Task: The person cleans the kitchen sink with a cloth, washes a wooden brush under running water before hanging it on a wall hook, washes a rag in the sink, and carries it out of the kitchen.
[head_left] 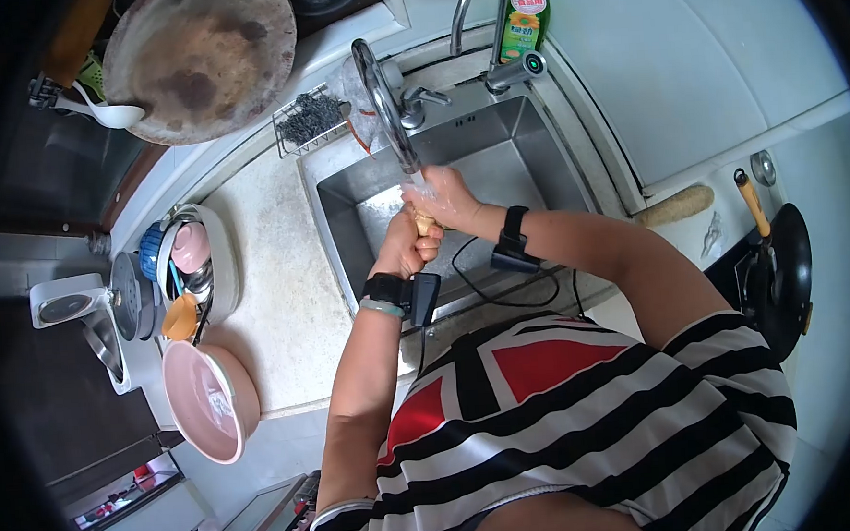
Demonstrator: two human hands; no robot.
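Note:
Both hands meet under the running faucet (410, 156), over the steel sink (525, 164). Between them is a small, knobbly, pale yellow piece (426, 223), mostly covered by fingers; its kind cannot be made out. My left hand (403, 245) is closed around its lower end. From the right, my right hand (448, 199) closes over its upper part, water splashing on the back of the hand. Dark devices are strapped to both wrists, and a black cable hangs from them along the sink's front edge.
A wire basket (307, 123) with a dark scouring pad and a green soap bottle (525, 15) stand behind the sink. Left are a dish rack (216, 267) and a pink basin (245, 409). A loofah-like brush (677, 206) and a black wok (789, 275) are right.

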